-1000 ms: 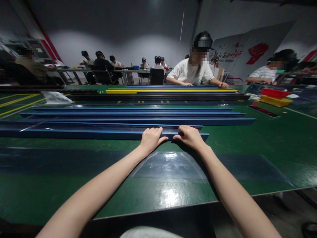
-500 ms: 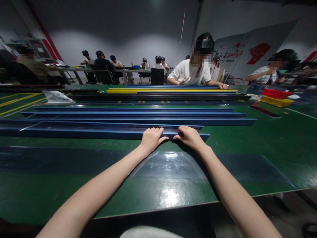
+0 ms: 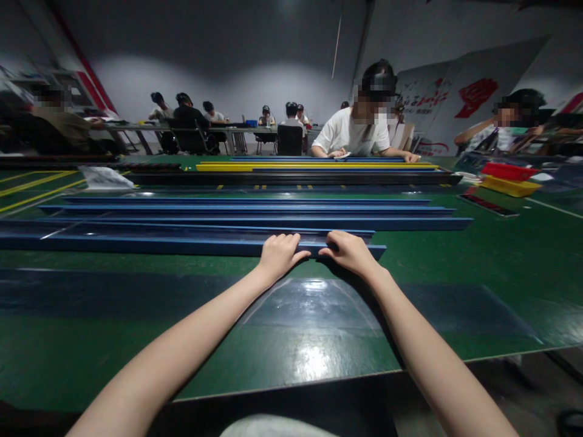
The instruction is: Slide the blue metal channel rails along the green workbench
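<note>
A long blue plastic channel strip (image 3: 150, 245) lies across the green table (image 3: 478, 261), its left end running out of view. Near its right end my left hand (image 3: 281, 252) grips the near wall, fingers curled over the top and thumb stretched along the front. My right hand (image 3: 348, 250) grips the same wall a short way to the right, fingers bent over it and thumb pointing left. The fingertips of both hands are hidden inside the channel. Clear plastic sheet (image 3: 437, 303) lies flat on the table beneath my forearms.
Beyond the held piece lie more blue strips (image 3: 410, 224), then a black strip (image 3: 296, 178) and a yellow strip (image 3: 314, 165). A phone (image 3: 488, 205) and a yellow tray (image 3: 509, 186) are at right. A co-worker (image 3: 359, 130) leans over the far edge.
My hands and the blue channel strip stay practically where they were. Across the table, the co-worker's hand holding something white has dropped toward the strips.
</note>
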### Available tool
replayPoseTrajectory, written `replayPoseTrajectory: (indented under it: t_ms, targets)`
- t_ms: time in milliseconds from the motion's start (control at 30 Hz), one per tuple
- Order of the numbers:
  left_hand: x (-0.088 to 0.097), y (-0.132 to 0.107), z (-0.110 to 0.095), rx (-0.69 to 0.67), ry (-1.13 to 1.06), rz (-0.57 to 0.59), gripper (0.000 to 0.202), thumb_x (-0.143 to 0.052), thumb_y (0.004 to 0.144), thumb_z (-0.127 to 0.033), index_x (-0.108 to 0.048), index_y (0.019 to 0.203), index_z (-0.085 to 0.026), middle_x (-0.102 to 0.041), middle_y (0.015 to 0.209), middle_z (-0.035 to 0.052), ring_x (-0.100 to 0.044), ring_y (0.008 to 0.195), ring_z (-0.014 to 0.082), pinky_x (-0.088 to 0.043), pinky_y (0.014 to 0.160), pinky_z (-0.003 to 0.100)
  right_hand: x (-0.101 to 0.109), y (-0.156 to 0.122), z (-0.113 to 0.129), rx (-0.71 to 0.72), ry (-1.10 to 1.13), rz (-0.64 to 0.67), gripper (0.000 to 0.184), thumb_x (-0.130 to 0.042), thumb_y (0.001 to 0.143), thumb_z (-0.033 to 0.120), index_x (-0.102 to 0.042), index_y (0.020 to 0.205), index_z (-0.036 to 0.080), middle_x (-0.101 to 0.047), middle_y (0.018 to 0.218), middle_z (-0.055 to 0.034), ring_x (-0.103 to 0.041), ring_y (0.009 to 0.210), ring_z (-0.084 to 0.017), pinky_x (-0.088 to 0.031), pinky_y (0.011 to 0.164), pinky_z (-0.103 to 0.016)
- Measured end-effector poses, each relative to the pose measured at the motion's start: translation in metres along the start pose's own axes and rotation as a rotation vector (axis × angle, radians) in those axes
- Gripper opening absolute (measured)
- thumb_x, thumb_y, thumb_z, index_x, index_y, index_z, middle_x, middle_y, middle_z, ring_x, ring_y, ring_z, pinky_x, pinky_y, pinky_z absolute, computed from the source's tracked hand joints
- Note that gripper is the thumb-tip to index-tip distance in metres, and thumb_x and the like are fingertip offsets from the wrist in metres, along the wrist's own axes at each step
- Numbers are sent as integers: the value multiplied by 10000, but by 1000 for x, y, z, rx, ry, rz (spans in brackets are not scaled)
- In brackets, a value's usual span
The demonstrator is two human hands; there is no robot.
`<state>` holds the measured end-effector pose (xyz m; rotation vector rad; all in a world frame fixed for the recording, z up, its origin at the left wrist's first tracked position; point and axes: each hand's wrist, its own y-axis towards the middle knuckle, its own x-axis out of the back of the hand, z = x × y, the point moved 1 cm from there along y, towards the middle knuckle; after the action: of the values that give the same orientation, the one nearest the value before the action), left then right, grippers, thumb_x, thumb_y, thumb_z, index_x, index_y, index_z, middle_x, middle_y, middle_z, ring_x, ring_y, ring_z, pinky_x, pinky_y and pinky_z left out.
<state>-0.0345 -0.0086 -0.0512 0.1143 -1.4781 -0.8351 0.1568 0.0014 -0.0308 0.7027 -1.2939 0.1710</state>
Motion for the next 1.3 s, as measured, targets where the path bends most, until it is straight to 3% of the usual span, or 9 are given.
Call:
replayPoseTrajectory:
  t_ms: [833,1300]
  targets:
    - [-3,1,1,-26,4,-21,426,-431,802,-557,-550,835,-149,-611,696,56,-565,681,190,-320,604,288,6,0,2,-100,-65,6,304,-533,753,494,-551,729,192,-614,756,-19,-533,674,-147,-248,524,-228]
    - [0,2,0,-24,-1,14,399,-447,809,-532,-550,845,-149,-618,714,65,-569,705,197,-322,610,290,1,0,10,62,-100,-17,230,-480,816,394,-532,805,170,-607,827,-55,-539,755,-158,-303,585,-230]
